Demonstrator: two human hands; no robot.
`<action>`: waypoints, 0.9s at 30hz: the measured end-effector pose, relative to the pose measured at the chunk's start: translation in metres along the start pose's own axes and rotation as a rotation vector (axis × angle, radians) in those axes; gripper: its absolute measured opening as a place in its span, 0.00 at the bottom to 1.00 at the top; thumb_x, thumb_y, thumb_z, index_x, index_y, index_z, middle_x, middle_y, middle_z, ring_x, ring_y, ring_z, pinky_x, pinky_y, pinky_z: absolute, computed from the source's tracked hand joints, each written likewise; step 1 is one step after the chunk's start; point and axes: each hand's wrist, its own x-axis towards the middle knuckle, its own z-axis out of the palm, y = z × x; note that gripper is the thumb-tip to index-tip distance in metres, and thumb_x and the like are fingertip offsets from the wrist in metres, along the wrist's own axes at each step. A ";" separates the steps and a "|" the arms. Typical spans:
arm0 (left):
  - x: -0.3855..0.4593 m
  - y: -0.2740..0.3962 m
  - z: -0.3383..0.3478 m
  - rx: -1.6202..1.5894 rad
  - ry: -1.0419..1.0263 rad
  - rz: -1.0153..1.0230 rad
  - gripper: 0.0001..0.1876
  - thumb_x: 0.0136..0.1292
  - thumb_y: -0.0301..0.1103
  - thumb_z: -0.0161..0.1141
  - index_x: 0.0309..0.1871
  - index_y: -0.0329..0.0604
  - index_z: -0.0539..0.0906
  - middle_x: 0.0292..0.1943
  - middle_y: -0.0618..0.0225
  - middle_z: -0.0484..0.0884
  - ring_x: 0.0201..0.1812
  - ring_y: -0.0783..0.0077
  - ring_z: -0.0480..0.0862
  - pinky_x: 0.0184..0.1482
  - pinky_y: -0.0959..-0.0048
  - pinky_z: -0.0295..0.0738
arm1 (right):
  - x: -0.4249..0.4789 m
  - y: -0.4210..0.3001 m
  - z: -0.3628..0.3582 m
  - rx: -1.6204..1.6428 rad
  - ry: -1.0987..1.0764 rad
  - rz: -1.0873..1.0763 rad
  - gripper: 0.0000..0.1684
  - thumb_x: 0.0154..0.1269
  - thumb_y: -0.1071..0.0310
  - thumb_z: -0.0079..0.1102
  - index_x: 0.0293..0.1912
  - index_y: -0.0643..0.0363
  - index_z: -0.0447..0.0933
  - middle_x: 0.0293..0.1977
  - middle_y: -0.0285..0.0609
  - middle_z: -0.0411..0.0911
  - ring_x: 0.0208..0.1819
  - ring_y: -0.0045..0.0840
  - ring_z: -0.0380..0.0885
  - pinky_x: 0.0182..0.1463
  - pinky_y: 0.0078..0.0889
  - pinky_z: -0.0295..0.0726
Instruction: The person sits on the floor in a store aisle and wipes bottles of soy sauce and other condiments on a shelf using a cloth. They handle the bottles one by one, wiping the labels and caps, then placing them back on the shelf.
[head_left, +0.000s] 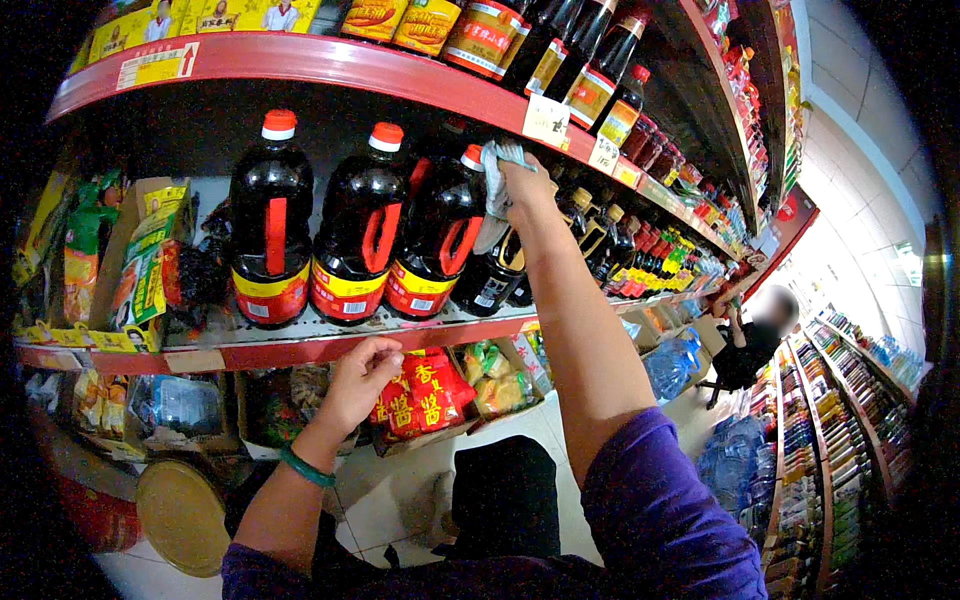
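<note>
My right hand (527, 182) grips a pale blue-and-white cloth (495, 184) beside the red cap of a large dark sauce bottle (442, 225). Whether the cloth touches that bottle is hard to tell. Two similar big bottles, a middle one (360, 225) and a left one (271, 225), stand upright on the same shelf, with red handles and red-and-yellow labels. My left hand (365, 375) is loosely curled and holds nothing, at the shelf's red front edge (292, 349). Just below it are red packets (427, 397) in a carton.
Above runs another red-edged shelf (300, 61) bearing bottles and price tags. Smaller dark bottles (592, 225) continue to the right. A round yellowish lid (182, 517) is at lower left. Blue water jugs (731, 457) and a person (750, 345) are in the aisle at right.
</note>
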 end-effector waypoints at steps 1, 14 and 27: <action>-0.001 0.000 -0.004 0.009 0.012 -0.008 0.11 0.65 0.31 0.59 0.48 0.36 0.79 0.37 0.71 0.81 0.38 0.82 0.77 0.41 0.78 0.73 | -0.009 0.001 0.003 0.056 -0.020 -0.006 0.15 0.60 0.74 0.56 0.48 0.63 0.74 0.36 0.41 0.79 0.36 0.28 0.79 0.39 0.30 0.76; 0.000 -0.002 -0.001 -0.012 0.006 -0.010 0.12 0.66 0.31 0.59 0.48 0.35 0.78 0.37 0.70 0.81 0.37 0.80 0.78 0.42 0.77 0.75 | 0.019 -0.012 0.004 -0.073 -0.273 0.112 0.09 0.62 0.66 0.59 0.36 0.64 0.78 0.30 0.41 0.81 0.32 0.28 0.78 0.34 0.33 0.76; -0.002 0.015 -0.005 -0.081 -0.014 0.015 0.11 0.66 0.29 0.57 0.50 0.36 0.77 0.39 0.69 0.81 0.40 0.77 0.80 0.46 0.76 0.75 | -0.086 0.023 -0.033 0.263 -0.133 -0.165 0.18 0.68 0.60 0.56 0.53 0.57 0.71 0.41 0.37 0.75 0.40 0.21 0.75 0.42 0.26 0.75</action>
